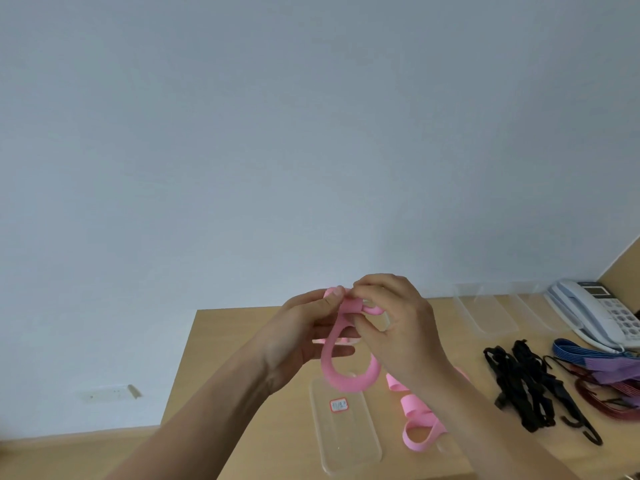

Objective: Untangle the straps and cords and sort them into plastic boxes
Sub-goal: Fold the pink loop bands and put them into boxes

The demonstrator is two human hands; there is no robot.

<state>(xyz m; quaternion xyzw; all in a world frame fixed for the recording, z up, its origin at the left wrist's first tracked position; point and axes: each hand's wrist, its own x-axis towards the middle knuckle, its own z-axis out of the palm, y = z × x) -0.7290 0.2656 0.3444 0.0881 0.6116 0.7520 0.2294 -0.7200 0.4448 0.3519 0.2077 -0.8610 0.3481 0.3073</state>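
Nearest: both forearms enter from the bottom edge, cut off by the frame. Below them is one clear oblong plastic box (346,441) with a small red-bordered label, text unreadable, lying on the light wooden table (242,341).

Just right of it are loose coils of pink flat strap (419,424). The right forearm hides whether they join the held piece.

Above the table, the left hand (308,330) and right hand (398,320) both pinch the pink flat webbing strap (325,363) with curled fingers, at a fold near its top. One open loop hangs down between the wrists. The fingertips are partly hidden by the strap.

Right: one tangle of black straps (519,386) with a hooked end; one bundle of blue, purple and maroon cords (609,375), cut off at the edge.

Far: two more clear boxes (485,315), faint; total counted three. One white desk telephone (595,313). Pale wall (277,133).
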